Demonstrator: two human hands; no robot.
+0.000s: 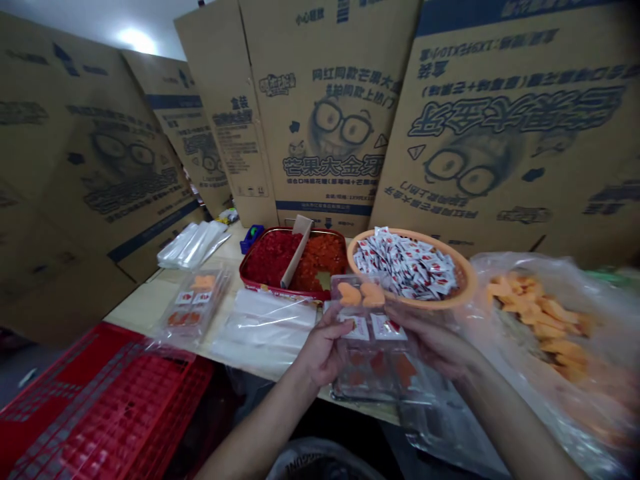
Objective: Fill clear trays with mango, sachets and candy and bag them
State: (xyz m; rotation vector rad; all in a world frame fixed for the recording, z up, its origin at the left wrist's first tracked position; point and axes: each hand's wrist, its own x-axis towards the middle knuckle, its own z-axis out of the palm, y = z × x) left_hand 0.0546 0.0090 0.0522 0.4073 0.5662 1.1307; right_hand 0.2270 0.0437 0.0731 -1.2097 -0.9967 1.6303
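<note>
A clear plastic tray (373, 312) is held between my two hands, with orange heart-shaped pieces in its upper compartments and two white printed packets (388, 327) below them. My left hand (325, 347) grips its left side, the thumb lying over a packet. Around the right edge, my right hand (435, 340) has its fingers wrapped, partly hidden by the tray. Red-orange pieces show through clear plastic (370, 373) beneath. Just behind the tray stand an orange basket (467, 270) full of small packets and a red tin (245, 277) of red and orange contents, split by a cardboard strip (297, 250).
Clear bags (265, 327) lie left of the hands, near a bagged filled tray (193, 307). A large plastic bag (530, 320) of orange pieces stands right. Cardboard boxes (325, 120) wall the back; a red crate (125, 407) is lower left.
</note>
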